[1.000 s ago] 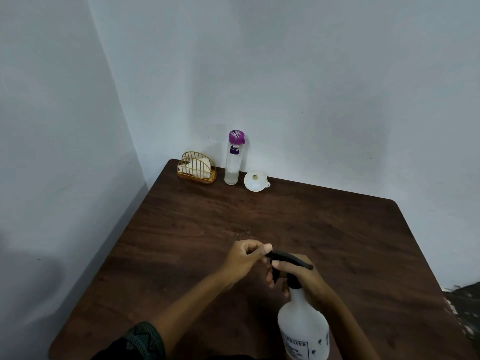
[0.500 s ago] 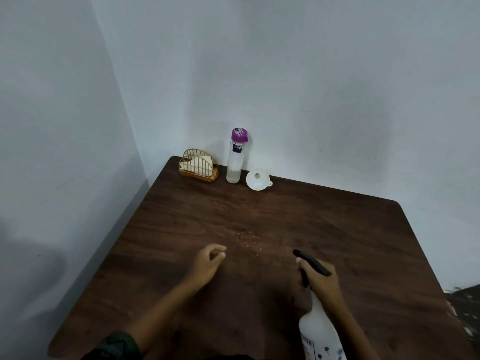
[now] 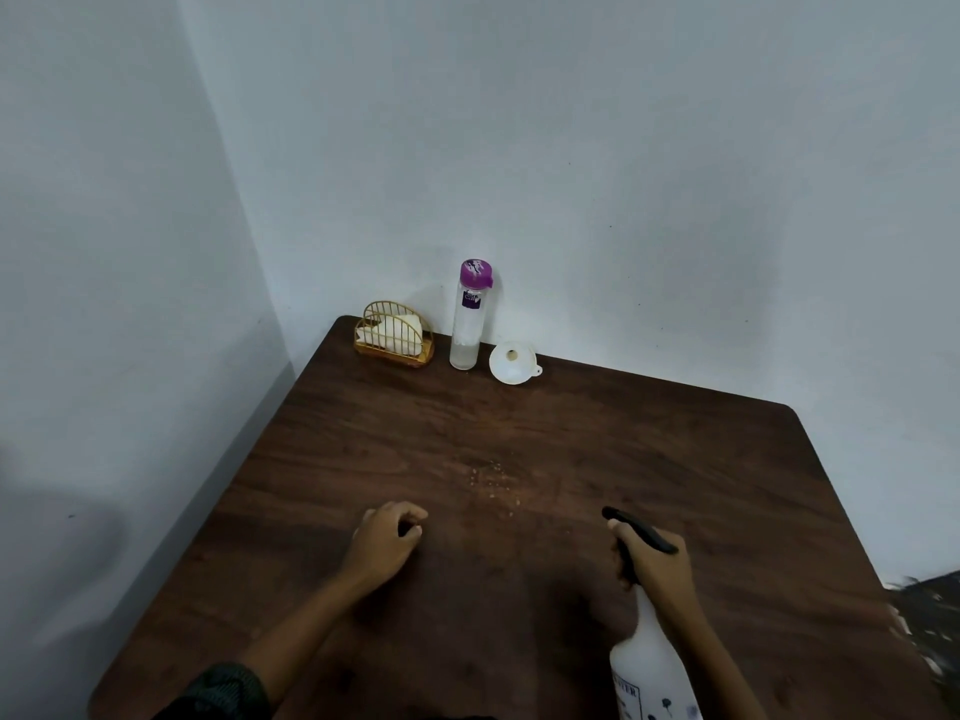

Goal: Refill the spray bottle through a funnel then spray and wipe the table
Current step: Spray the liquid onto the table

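**Dark wood table in a pale corner, spray bottle held at lower right**

A dark brown wood-grain table with rounded corners fills the lower half of the frame. Its far left corner is pushed into the meeting of two plain, pale grey-white walls: the left wall runs down the left side of the frame and the back wall spans the top. A scatter of small light crumbs lies on the wood near the centre of the frame. At the right edge, below the table's rim, a patch of dark speckled floor shows, blurred.

Three things stand in a row at the upper centre, along the table's far edge. A gold wire napkin holder with white napkins sits nearest the corner. Just right of it is an upright clear water bottle with a purple cap. A white funnel lies just right of that, its wide mouth tilted toward the camera.

The white spray bottle is at the lower right, its base cut off by the frame's bottom edge. The right hand wraps its neck, fingers curled under the black trigger head, whose nozzle points to the upper left. The left hand is over the wood at lower centre, well apart from the bottle, fingers loosely curled and holding nothing. A dark green sleeve shows at the bottom left.
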Demonstrator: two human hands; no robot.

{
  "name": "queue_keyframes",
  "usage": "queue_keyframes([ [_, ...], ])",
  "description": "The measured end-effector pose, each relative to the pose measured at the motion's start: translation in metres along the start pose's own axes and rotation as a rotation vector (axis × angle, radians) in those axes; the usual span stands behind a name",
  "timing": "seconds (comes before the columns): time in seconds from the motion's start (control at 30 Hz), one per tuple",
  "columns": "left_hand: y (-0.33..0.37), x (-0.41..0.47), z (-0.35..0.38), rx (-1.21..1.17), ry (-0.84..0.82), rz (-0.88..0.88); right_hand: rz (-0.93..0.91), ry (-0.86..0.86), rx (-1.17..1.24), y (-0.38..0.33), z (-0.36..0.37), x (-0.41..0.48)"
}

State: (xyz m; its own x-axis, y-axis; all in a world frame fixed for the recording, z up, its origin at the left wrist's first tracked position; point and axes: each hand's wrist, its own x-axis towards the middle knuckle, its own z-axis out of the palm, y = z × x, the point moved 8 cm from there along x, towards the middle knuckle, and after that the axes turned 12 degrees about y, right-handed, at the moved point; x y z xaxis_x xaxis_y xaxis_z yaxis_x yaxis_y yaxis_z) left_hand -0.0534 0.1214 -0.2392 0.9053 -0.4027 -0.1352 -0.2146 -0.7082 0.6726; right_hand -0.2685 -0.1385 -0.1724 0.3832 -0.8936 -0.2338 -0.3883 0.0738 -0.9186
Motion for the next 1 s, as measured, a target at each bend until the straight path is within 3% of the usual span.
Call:
queue_keyframes([
  [0.17, -0.009, 0.001, -0.013, 0.204, 0.032, -0.014, 0.017, -0.160, 0.060, -0.017, 0.002, 0.000],
  [0.3, -0.026, -0.004, -0.007, 0.387, -0.111, -0.047, -0.100, -0.219, 0.111, -0.052, -0.011, 0.024],
  [0.43, -0.031, -0.004, -0.003, 0.577, -0.170, 0.007, -0.219, -0.100, 0.148, -0.093, -0.020, 0.061],
  [0.53, -0.027, 0.001, -0.002, 0.599, -0.200, -0.004, -0.163, -0.001, 0.273, -0.107, -0.013, 0.108],
  [0.63, -0.023, 0.005, -0.005, 0.617, -0.235, -0.026, -0.091, -0.006, 0.422, -0.116, 0.006, 0.154],
  [1.0, -0.029, 0.007, -0.002, 0.672, -0.286, -0.060, -0.024, -0.183, 0.481, -0.138, 0.076, 0.251],
])
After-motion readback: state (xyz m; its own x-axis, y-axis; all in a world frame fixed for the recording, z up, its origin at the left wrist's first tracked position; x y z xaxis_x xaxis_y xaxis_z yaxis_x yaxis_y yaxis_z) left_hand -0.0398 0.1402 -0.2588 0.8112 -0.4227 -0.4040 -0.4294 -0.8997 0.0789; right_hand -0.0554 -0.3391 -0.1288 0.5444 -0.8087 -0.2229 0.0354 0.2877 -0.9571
